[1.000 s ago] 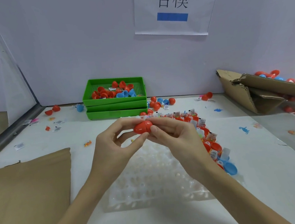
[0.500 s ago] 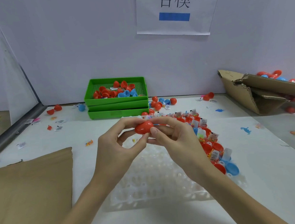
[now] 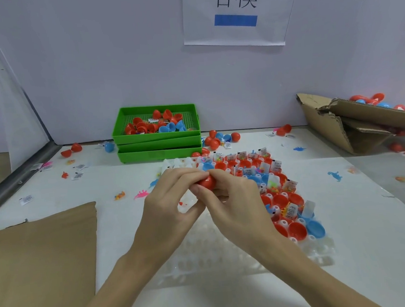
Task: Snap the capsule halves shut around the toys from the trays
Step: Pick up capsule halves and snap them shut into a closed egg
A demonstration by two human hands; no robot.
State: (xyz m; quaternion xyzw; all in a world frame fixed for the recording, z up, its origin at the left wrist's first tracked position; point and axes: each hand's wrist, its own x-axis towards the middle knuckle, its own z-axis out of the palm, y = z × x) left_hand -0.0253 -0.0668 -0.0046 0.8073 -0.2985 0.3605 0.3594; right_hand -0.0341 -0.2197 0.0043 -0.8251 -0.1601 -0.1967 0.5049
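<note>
A small assembly or packing workstation: a white tabletop (image 3: 347, 214) boxed in by plain partition walls, a printed station sign (image 3: 235, 12) pinned above, stacked green trays (image 3: 158, 144) of capsule halves, and cardboard boxes (image 3: 354, 122) holding more.

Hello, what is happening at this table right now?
A person is pressing a red capsule between both hands: the left hand and the right hand pinch it above a clear plastic tray. More open red and blue capsule halves with toys sit in the tray's right side. Stacked green trays stand behind.
</note>
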